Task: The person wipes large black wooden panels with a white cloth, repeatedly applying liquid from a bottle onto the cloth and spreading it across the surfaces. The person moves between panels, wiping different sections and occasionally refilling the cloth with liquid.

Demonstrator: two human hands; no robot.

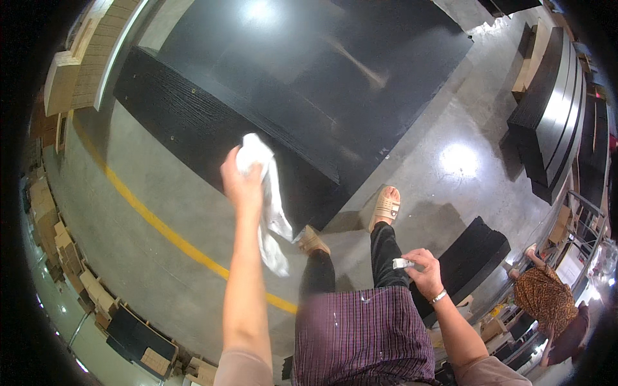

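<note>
A white cloth [274, 193] hangs from my left hand [244, 181], its lower part dangling in two blurred strips. That hand is raised over the near edge of a large stack of black panels [289, 82]. My right hand [426, 274] pinches a small white object [402, 263] between thumb and fingers, beside my right leg; what the object is cannot be told. Pale marks and small bits of debris lie on the top panel.
A smaller black stack [475, 246] stands on the floor at my right, and tall black panels [545, 116] stand further right. Another person [545, 294] is at lower right. A yellow line [159, 222] crosses the floor at left. Cardboard pieces [96, 292] lie along the left rim.
</note>
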